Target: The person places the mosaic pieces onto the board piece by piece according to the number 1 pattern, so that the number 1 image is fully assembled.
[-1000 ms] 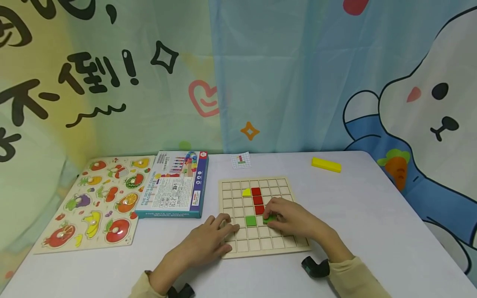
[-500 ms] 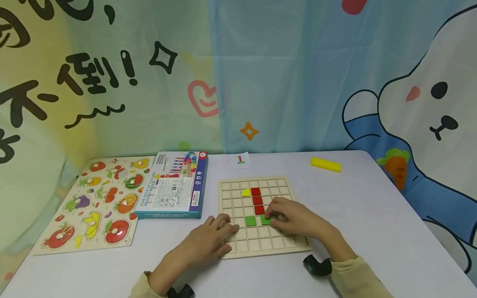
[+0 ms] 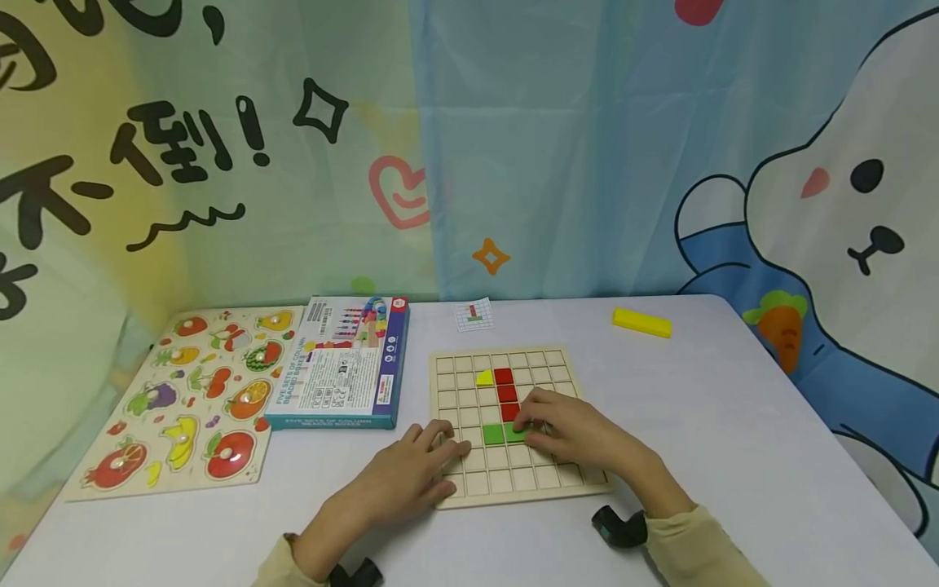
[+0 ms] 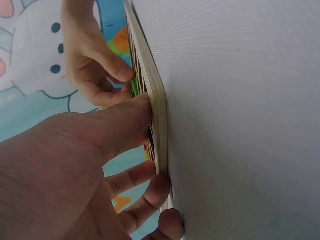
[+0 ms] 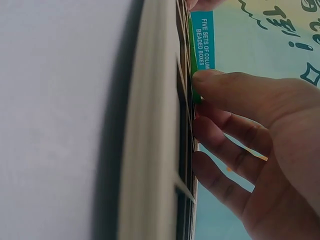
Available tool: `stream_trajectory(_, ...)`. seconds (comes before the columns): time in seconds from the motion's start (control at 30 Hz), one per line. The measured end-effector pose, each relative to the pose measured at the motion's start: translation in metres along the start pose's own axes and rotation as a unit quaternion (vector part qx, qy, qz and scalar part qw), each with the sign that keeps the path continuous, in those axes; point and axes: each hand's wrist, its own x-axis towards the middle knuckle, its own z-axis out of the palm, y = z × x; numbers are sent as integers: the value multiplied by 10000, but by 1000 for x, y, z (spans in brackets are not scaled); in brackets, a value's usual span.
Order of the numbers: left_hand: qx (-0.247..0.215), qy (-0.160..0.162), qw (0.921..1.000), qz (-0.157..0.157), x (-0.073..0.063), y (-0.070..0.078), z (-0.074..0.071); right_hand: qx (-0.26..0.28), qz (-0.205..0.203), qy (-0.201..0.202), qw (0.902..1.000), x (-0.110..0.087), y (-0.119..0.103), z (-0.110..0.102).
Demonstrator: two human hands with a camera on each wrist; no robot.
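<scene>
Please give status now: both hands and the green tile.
Left hand flat on board edge. Right hand presses green tile into cell. Nothing blocking.

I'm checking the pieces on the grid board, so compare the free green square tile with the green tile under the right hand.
The free green square tile lies flat in its cell, fully visible and untouched. The green tile under the right hand sits in the next cell to the right, mostly covered by the fingertips of the right hand, which press on it. Both are green and sit in the same row of the wooden grid board.
</scene>
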Motion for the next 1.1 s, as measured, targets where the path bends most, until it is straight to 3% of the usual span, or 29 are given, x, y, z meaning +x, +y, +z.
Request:
stream_trajectory(0.87, -49, -44, 10000, -55, 0, 0, 0, 167, 132, 3, 9998, 1, -2, 1)
stream_trajectory(1.1, -65, -49, 10000, -19, 0, 0, -1, 499, 434, -93, 9978, -6, 6, -10)
